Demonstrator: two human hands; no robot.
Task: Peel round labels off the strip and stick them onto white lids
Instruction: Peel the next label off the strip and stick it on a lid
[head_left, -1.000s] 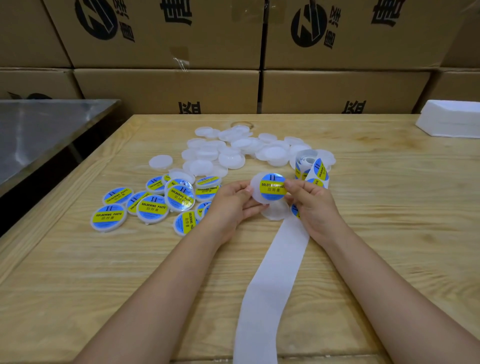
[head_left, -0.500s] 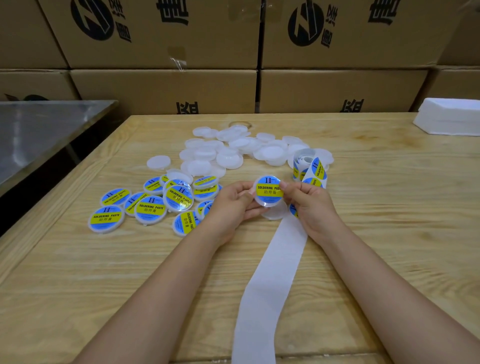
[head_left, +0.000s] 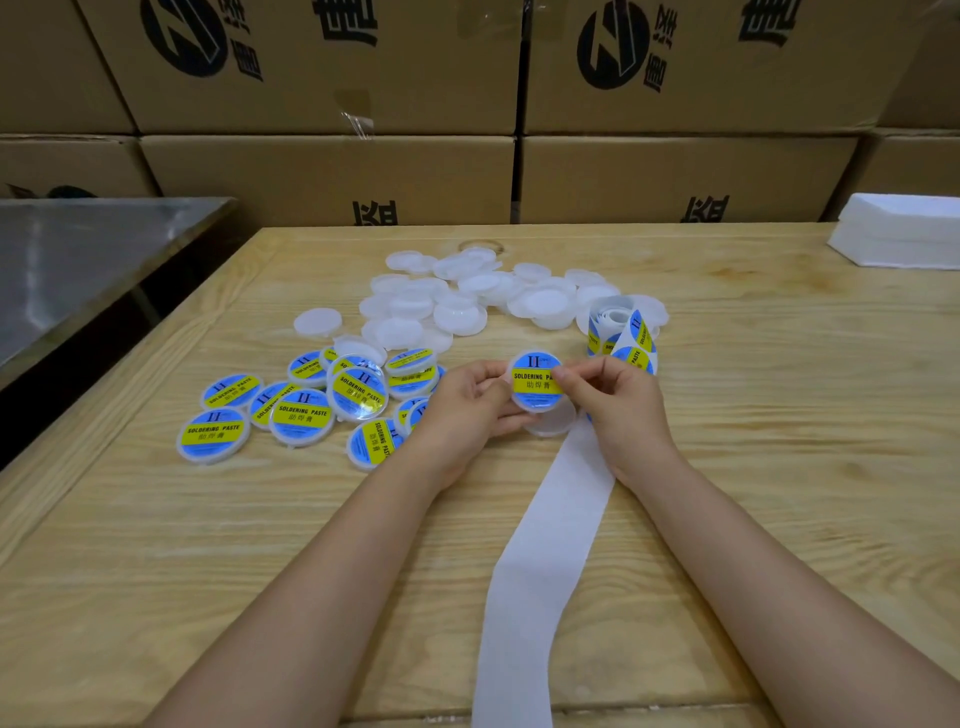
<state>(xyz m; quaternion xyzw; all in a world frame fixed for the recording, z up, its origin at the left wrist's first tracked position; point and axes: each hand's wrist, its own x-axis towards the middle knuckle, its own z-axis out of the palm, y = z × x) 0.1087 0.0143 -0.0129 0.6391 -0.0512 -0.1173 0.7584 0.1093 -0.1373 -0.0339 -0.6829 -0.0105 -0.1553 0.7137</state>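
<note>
lid: white lid (head_left: 537, 406), round label (head_left: 532, 375) up, is being held between both hands over the tabletop (head_left: 779, 467).
left hand (head_left: 467, 405): fingers are pinching the left rim.
right hand (head_left: 623, 410): fingers are pinching the right edge, pressing the label.
drop-off: labelled lids (head_left: 306, 413) are lying leftward, nearer the left hand.

Grainy wooden table (head_left: 779, 415), glossy labels (head_left: 304, 413), translucent plastic lids (head_left: 317, 322), matt paper strip (head_left: 540, 561), brushed-metal bench (head_left: 78, 260)
</note>
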